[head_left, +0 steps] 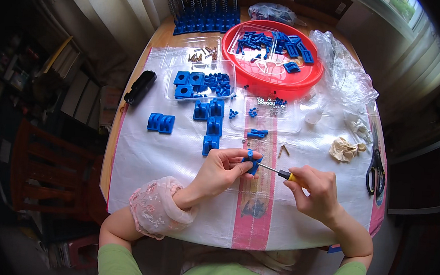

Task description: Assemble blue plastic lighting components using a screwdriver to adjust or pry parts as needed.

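The surface (177,155) under me wears a pale plastic sheet, strewn with blue parts, with a red tray (245,77) at the far side. My left hand (217,171) has its fingers pinched on a small blue plastic piece (252,162), held just above the sheet before me. My right hand (314,189) is closed round a screwdriver (279,172). I judge I am mid-screwing: the shaft lies nearly level, tip pointing left into the piece. Next calls for steady twisting while keeping the tip seated.
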`<state>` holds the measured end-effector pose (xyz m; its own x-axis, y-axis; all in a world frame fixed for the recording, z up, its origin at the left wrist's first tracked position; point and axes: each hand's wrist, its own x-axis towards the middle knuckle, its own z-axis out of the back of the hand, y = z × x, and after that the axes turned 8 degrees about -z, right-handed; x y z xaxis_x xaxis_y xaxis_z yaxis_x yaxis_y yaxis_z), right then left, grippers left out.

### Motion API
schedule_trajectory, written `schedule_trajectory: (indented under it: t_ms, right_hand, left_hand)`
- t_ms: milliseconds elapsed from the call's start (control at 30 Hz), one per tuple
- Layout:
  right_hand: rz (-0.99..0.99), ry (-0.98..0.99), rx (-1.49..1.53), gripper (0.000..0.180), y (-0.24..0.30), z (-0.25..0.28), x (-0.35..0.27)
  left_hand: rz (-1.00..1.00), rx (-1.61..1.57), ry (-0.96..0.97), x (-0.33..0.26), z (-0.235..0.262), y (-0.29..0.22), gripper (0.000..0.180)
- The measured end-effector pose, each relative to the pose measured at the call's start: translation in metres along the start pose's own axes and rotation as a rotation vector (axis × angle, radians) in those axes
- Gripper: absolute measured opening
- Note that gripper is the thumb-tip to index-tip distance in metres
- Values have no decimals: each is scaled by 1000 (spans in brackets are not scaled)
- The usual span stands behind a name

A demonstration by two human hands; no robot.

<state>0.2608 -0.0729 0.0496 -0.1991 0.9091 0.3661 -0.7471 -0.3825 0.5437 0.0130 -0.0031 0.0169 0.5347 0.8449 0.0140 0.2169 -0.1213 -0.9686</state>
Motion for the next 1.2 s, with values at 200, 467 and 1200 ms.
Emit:
schedule_trajectory:
  t_ms: [200, 467, 1200]
  right_hand:
    - [-297, 89, 189, 16, 9, 1, -2]
    - [-386, 132, 269, 16, 10, 2, -1]
    - [74, -64, -67, 21, 4, 1, 1]
  left_hand:
    - [-25, -8, -7, 0, 0, 5, 27]
    - [-32, 4, -12, 0, -1, 5, 27]
    - [9, -13, 40, 2, 1, 1, 28]
